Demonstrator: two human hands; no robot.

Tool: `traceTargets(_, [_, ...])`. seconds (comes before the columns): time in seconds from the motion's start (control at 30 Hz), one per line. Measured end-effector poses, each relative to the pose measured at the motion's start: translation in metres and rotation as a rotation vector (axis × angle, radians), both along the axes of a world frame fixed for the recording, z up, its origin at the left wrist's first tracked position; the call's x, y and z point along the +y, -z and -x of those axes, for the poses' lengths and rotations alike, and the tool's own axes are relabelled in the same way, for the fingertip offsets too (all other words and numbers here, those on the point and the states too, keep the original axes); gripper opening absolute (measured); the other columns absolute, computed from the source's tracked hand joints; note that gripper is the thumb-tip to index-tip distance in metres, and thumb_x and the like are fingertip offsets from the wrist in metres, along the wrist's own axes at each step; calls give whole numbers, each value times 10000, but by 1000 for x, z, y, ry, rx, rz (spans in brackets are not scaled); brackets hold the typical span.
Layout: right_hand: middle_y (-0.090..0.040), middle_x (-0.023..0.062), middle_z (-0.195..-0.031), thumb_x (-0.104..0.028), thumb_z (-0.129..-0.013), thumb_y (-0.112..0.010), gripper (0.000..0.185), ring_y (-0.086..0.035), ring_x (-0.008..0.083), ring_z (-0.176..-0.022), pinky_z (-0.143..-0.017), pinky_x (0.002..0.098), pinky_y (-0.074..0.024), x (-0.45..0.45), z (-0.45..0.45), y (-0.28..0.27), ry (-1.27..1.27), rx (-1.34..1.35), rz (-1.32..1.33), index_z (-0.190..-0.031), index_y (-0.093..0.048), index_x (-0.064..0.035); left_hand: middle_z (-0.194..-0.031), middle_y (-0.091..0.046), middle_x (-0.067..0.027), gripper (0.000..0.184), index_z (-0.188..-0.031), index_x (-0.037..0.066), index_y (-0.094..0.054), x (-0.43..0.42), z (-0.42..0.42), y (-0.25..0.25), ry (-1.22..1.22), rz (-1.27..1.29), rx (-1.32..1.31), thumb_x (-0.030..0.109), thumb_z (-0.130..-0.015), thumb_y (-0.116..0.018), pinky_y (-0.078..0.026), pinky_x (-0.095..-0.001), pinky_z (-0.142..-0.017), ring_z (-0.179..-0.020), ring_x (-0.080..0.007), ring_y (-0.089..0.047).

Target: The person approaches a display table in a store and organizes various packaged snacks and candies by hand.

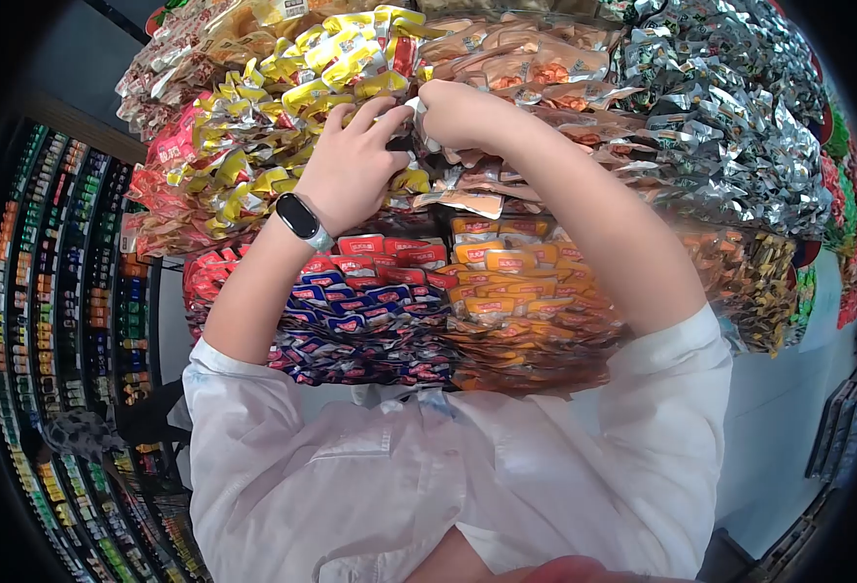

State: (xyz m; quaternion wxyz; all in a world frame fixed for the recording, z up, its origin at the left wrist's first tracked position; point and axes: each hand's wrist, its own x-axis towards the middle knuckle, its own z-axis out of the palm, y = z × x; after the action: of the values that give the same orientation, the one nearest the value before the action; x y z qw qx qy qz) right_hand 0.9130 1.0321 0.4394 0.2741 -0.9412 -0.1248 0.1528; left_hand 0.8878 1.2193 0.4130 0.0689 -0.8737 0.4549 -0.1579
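Note:
My left hand (353,163), with a dark-faced watch (297,216) on its wrist, reaches over the yellow and silver packets (351,60). Its fingers are spread and bent, the tips near a gap between packet rows. Just right of it, my right hand (455,117) is closed, knuckles up, at the edge of the brown clear-fronted packets (535,58). A small whitish piece shows beside its fingers; what they hold is hidden. Below both hands lie red-topped packets (380,249) and orange packets (516,282).
Silver and black packets (729,107) fill the display's right side. Red packets (166,194) lie at its left edge, blue and purple ones (351,321) nearer my body. Tall shelves of small goods (59,272) stand on the left. Pale floor (778,418) shows at right.

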Motion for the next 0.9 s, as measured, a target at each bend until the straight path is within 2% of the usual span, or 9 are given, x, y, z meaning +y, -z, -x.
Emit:
traceTargets(0.07, [-708, 265, -944, -56, -855, -542, 273, -726, 354, -841, -662, 446, -588, -1, 0, 1, 5, -82, -82, -1045, -680, 83, -1390, -521, -119, 190, -827, 97, -742, 3, -2, 1, 16, -9, -31, 77, -644, -696, -354, -486, -1083, -1359, -301, -417])
traceTargets(0.2, [-708, 264, -950, -54, -851, -544, 282, -723, 361, -845, -655, 441, -574, 0, -7, 9, 14, -48, -131, -1061, -668, 88, -1389, -523, -117, 134, -789, 90, -729, 3, 2, 2, 4, 19, -32, 74, -661, -693, -359, -494, -1085, -1361, -301, -418])
traceTargets(0.27, [-677, 171, -914, -114, -952, -517, 229, -654, 259, -654, -495, 388, -460, 3, -18, 24, 3, -11, -204, -1115, -609, 17, -1387, -523, -122, 132, -798, 82, -721, 5, 3, 3, 6, 35, -40, 79, -669, -692, -361, -497, -1084, -1355, -307, -424])
traceTargets(0.47, [-525, 54, -709, -40, -920, -469, 228, -461, 137, -494, -382, 364, -299, 14, -6, 11, 114, 184, -221, -1114, -587, -22, -1378, -518, -151, 242, -1001, 61, -666, 18, 5, 5, 90, 258, 22, 143, -773, -679, -356, -506, -1088, -1323, -348, -451])
traceTargets(0.67, [-456, 14, -661, -32, -918, -452, 257, -415, 122, -486, -409, 321, -304, 18, -2, 3, 61, 230, -103, -1120, -604, -76, -1374, -518, -171, 354, -1125, 57, -649, 8, 14, 12, 144, 316, -5, 321, -889, -657, -326, -510, -1124, -1310, -354, -460])
traceTargets(0.73, [-512, 41, -692, -49, -939, -469, 228, -470, 140, -530, -452, 363, -371, 5, -14, 11, 32, 262, -148, -1114, -614, -51, -1366, -525, -177, 354, -1065, 55, -684, 8, 10, 17, 134, 231, -49, 360, -890, -648, -311, -508, -1140, -1309, -333, -467])
traceTargets(0.77, [-581, 72, -757, -62, -951, -476, 238, -545, 171, -608, -521, 378, -427, 3, -14, 9, -69, 59, 3, -1137, -620, -29, -1330, -547, -155, 346, -979, 51, -700, 7, 9, 21, 150, 264, -83, 381, -900, -632, -315, -505, -1137, -1277, -307, -491])
traceTargets(0.83, [-714, 164, -1021, -91, -936, -576, 300, -692, 267, -907, -764, 416, -531, -6, -14, 3, -111, -55, 106, -1213, -627, 12, -1310, -557, -139, 342, -967, 53, -695, 9, 7, 25, 112, 221, -71, 382, -902, -629, -324, -505, -1130, -1256, -300, -502])
traceTargets(0.9, [-711, 178, -1061, -91, -904, -628, 352, -685, 290, -973, -810, 418, -528, -23, -4, 2, -195, -198, 105, -1245, -623, -3, -1279, -566, -97, 315, -1041, 61, -660, 9, 7, 27, 73, 171, -45, 339, -893, -644, -341, -504, -1115, -1216, -282, -517])
